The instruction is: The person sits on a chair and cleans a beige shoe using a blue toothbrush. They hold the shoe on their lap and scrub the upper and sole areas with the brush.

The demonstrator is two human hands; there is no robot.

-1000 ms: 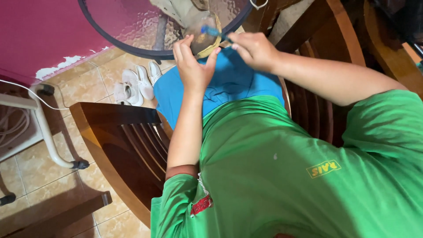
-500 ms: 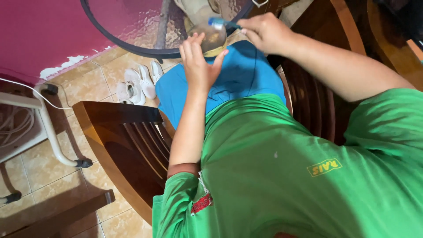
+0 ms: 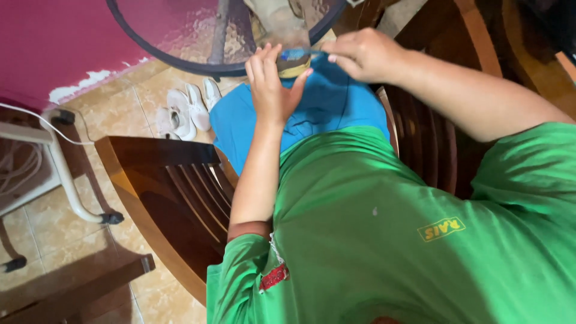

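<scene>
My left hand (image 3: 271, 90) is raised in front of me, fingers upright, cupped around a small round object with a yellowish band (image 3: 294, 70). My right hand (image 3: 362, 54) reaches in from the right and pinches a thin blue tool (image 3: 293, 55), whose tip lies across the top of the round object. Both hands hover above my lap in blue shorts (image 3: 327, 108), close to the edge of a round glass table (image 3: 180, 57). Most of the round object is hidden behind my left palm.
I sit in a dark wooden chair (image 3: 174, 192) with slatted arms on both sides. A pair of white sandals (image 3: 183, 111) lies on the tan tiled floor. A white metal frame leg (image 3: 66, 180) and a cable stand at the left, below a magenta wall (image 3: 54, 48).
My right hand rose a little, then came back down, keeping the blue tool at the round object. My left hand stayed cupped around it.
</scene>
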